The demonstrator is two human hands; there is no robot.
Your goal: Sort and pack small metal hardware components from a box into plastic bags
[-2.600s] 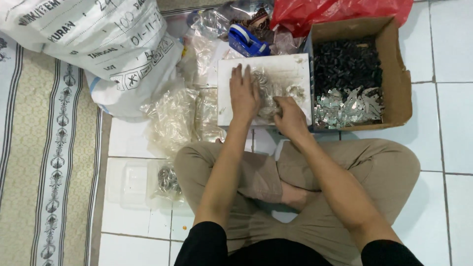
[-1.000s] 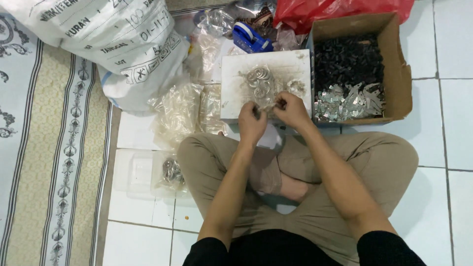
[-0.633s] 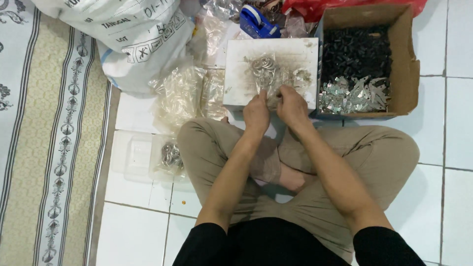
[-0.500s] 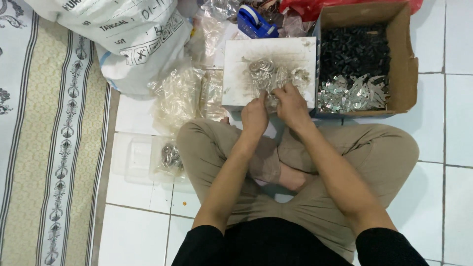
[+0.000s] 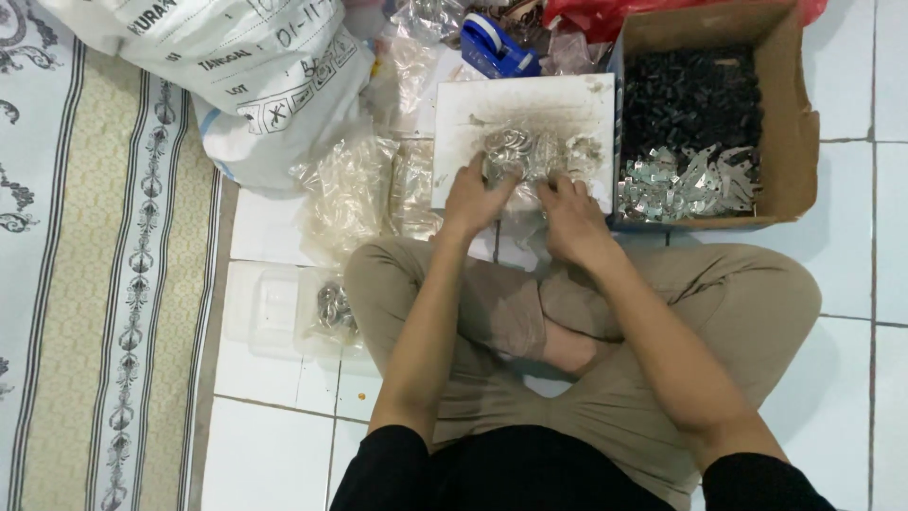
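Observation:
I sit cross-legged on a tiled floor. A white board [image 5: 558, 99] lies in front of my knees with a heap of small silver metal pieces [image 5: 518, 149] on it. My left hand [image 5: 478, 197] rests on the near left side of the heap, fingers curled onto the pieces. My right hand [image 5: 570, 216] is at the board's near edge beside it, fingers bent over the pieces. Whether either hand pinches a piece is hidden by the fingers.
A cardboard box [image 5: 794, 123] at right holds black parts and silver strips. A blue tape dispenser [image 5: 497, 47] lies behind the board. Clear plastic bags [image 5: 355, 189], a large white sack [image 5: 246, 76], a small clear bag of metal rings [image 5: 331, 308], and a patterned rug [image 5: 95, 284] are to the left.
Both hands drew back from the middle of the board to its near edge, then moved onto the heap again. The view shifted slightly.

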